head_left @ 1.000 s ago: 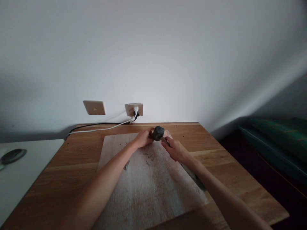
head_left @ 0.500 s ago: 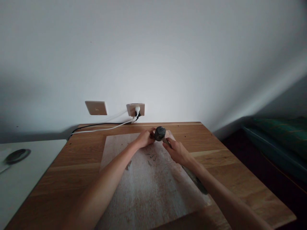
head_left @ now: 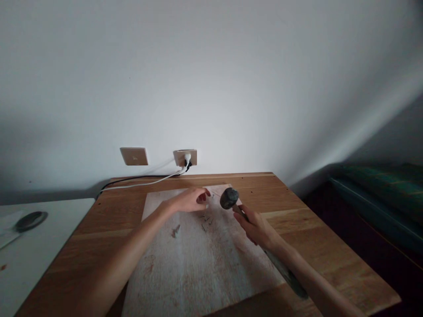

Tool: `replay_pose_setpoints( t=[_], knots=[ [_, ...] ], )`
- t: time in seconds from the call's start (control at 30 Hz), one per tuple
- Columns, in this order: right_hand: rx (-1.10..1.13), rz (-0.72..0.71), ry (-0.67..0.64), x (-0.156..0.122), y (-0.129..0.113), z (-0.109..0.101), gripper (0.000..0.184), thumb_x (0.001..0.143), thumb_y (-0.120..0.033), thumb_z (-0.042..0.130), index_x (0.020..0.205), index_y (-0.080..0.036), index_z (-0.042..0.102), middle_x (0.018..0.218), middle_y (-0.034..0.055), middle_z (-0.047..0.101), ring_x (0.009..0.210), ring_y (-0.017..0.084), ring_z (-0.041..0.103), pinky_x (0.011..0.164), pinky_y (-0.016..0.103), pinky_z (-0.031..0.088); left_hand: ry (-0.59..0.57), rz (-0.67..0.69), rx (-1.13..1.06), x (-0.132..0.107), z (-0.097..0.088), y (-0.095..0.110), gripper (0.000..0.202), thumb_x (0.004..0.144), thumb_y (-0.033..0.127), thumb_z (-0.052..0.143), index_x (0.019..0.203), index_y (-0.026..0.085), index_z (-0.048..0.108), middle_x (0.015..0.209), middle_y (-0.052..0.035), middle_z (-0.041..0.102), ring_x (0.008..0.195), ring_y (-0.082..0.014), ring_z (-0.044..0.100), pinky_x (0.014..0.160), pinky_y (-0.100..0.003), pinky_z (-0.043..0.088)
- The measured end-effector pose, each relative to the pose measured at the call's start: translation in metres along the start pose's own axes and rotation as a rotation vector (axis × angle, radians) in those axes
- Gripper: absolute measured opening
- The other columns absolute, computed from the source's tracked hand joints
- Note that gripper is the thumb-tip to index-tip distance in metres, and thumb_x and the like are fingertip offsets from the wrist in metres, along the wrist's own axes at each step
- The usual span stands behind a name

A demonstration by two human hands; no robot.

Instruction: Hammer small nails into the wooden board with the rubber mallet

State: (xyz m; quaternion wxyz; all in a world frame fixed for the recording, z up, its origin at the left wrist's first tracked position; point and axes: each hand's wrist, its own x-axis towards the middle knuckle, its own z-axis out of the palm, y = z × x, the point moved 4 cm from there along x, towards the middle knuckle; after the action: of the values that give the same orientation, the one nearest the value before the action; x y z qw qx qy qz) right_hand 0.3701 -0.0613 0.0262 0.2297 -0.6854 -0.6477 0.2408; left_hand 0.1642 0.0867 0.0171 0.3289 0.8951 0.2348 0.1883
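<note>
Head view, right hand [head_left: 256, 226] gripping round-headed hammer [head_left: 229, 198], pale grainy board [head_left: 201, 264]

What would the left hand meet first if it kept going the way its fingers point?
The left hand points right, across the board. First in that line is probably the hammer head, held up by the right hand. A small nail seems pinched at the fingertips; depth is unclear.
</note>
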Motion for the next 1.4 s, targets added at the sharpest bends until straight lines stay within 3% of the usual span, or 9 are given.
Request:
replay_pose_setpoints(
  t=[0.1,0.2,0.27,0.47,0.57,0.73,0.9,1.23,1.4],
  knots=[
    [0.019,-0.013,0.014,-0.009,0.012,0.008,0.024,0.100,-0.040,0.043,0.093,-0.024,0.059,0.070,0.0038,0.071,0.068,0.025,0.074,0.062,0.030,0.044,-0.173,0.064,0.162,-0.023,0.002,0.021,0.017,0.072,0.012,0.076,0.084,0.023,0.070,0.081,0.0002,0.071,0.072,-0.0186,0.064,0.064,-0.027,0.044],
    [0.032,-0.007,0.031,-0.009,0.020,0.015,0.027,0.099,-0.044,0.041,0.100,-0.023,0.059,0.087,0.0112,0.078,0.086,0.030,0.078,0.070,0.034,0.048,-0.207,0.060,0.245,-0.032,0.008,0.033,0.021,0.071,0.007,0.076,0.079,0.023,0.066,0.082,0.0000,0.070,0.073,-0.0197,0.063,0.064,-0.028,0.042],
    [0.039,0.001,0.027,-0.009,0.022,0.016,0.028,0.100,-0.045,0.040,0.101,-0.023,0.059,0.086,0.0106,0.078,0.086,0.031,0.079,0.071,0.034,0.050,-0.212,0.062,0.268,-0.032,0.013,0.036,0.022,0.073,0.003,0.073,0.076,0.023,0.064,0.081,0.0000,0.070,0.073,-0.0197,0.063,0.064,-0.029,0.041],
    [0.049,0.013,0.034,-0.010,0.024,0.017,0.030,0.100,-0.046,0.041,0.104,-0.023,0.060,0.086,0.0095,0.078,0.086,0.031,0.078,0.075,0.035,0.051,-0.150,0.044,0.314,-0.026,0.010,0.031,0.027,0.072,0.000,0.068,0.084,0.024,0.070,0.080,-0.0012,0.070,0.073,-0.0216,0.064,0.062,-0.030,0.039],
    [0.058,0.016,0.044,-0.009,0.025,0.017,0.030,0.100,-0.046,0.042,0.106,-0.023,0.061,0.086,0.0089,0.078,0.084,0.030,0.077,0.074,0.035,0.050,-0.102,0.060,0.271,-0.019,0.002,0.022,0.025,0.068,-0.001,0.068,0.078,0.023,0.068,0.079,-0.0006,0.069,0.073,-0.0202,0.064,0.064,-0.028,0.040],
    [0.081,0.029,0.036,-0.009,0.024,0.015,0.029,0.100,-0.045,0.044,0.103,-0.022,0.061,0.075,0.0057,0.073,0.074,0.028,0.074,0.065,0.031,0.047,0.111,0.016,0.009,0.000,-0.006,-0.002,0.018,0.072,0.003,0.067,0.080,0.020,0.068,0.076,0.0030,0.068,0.070,-0.0149,0.062,0.068,-0.024,0.045],
    [0.101,0.040,0.023,-0.011,0.022,0.015,0.031,0.101,-0.046,0.042,0.103,-0.022,0.061,0.062,-0.0003,0.064,0.057,0.024,0.066,0.055,0.028,0.041,0.250,-0.061,-0.037,0.003,0.002,-0.025,0.011,0.080,0.008,0.065,0.085,0.017,0.068,0.073,0.0025,0.068,0.067,-0.0140,0.062,0.067,-0.023,0.047],
    [0.112,0.032,0.030,-0.011,0.020,0.013,0.026,0.099,-0.046,0.044,0.098,-0.025,0.059,0.070,0.0014,0.068,0.072,0.025,0.072,0.063,0.029,0.044,0.223,-0.047,0.022,0.001,0.008,-0.027,0.015,0.081,0.007,0.066,0.088,0.019,0.072,0.076,0.0015,0.069,0.069,-0.0161,0.062,0.068,-0.026,0.044],
    [0.103,0.042,0.029,-0.012,0.019,0.013,0.030,0.099,-0.048,0.043,0.097,-0.024,0.059,0.075,0.0035,0.069,0.073,0.025,0.071,0.066,0.030,0.044,0.204,0.013,0.095,0.002,0.011,-0.020,0.014,0.084,0.010,0.069,0.093,0.019,0.073,0.087,-0.0022,0.073,0.076,-0.0180,0.066,0.073,-0.027,0.047]
  ],
)
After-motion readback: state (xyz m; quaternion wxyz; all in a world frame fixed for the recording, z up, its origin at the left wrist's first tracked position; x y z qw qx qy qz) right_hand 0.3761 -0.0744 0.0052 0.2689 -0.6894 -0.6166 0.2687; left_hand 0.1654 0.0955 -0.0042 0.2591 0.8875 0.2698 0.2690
